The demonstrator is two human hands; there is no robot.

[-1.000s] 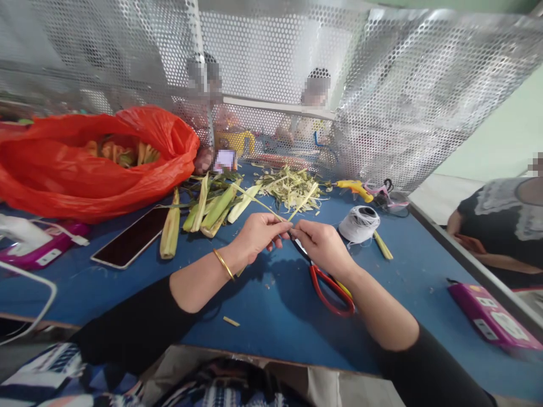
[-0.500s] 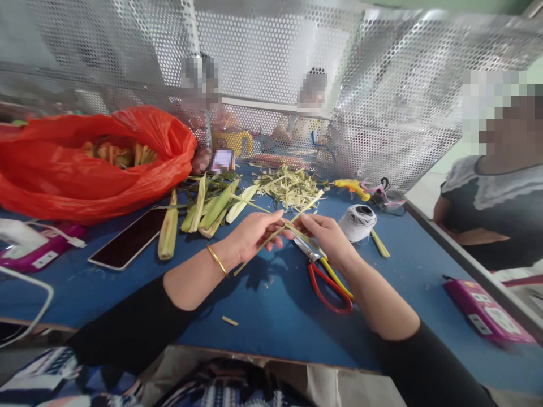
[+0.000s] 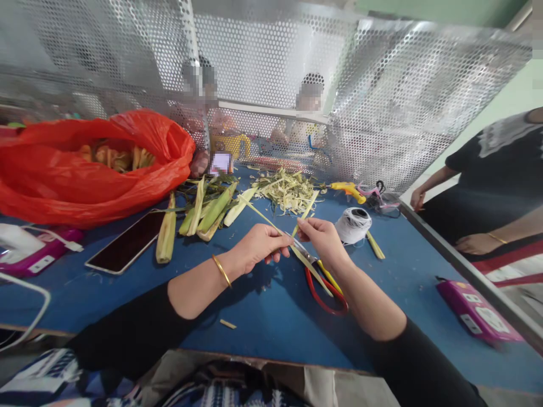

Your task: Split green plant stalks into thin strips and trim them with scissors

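Note:
My left hand [image 3: 265,246], with a gold bangle at the wrist, pinches a long thin green leaf strip [image 3: 263,216] that slants down to the right past the fingers. My right hand [image 3: 320,234] is closed on a shorter pale green strip [image 3: 311,204] that points up. The two hands are close together over the blue table [image 3: 254,333]. Under them lie scissors [image 3: 326,302] with one red and one yellow handle, blades partly hidden by the right hand and strips. A spool of white thread [image 3: 353,226] stands just right of my right hand.
Husk pieces [image 3: 216,213], leaf shreds [image 3: 291,189] and a phone [image 3: 127,243] lie behind and left. A red bag [image 3: 85,195] fills the back left. A yellow glue gun [image 3: 348,191] and purple power strip [image 3: 479,311] are right. A person stands beyond the table's right edge.
The strips have shifted: the long one now slants down to the right, while the right hand's strip points up separately. The person at the right has straightened up, with both hands now showing.

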